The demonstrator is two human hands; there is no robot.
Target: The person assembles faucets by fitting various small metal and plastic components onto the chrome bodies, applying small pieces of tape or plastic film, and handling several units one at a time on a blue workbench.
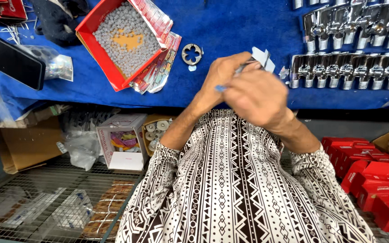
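Both my hands meet over the front edge of a blue-covered table (230, 27). My left hand (221, 74) comes in from the left, and its fingers are closed on a small chrome fitting (248, 63) with a white wrapping (264, 57) at its far end. My right hand (257, 96) lies over and in front of the left, blurred by motion, with its fingers curled against the same fitting. A small blue bit (220, 88) shows between the hands; what it is cannot be told. Most of the fitting is hidden by my fingers.
A red box of grey round pieces (122, 38) lies at the left. A round metal die (192, 54) rests near it. Rows of chrome fittings (352, 69) fill the right. A dark phone (10, 58) sits far left. Red boxes (374, 180) and cartons (122, 139) sit below.
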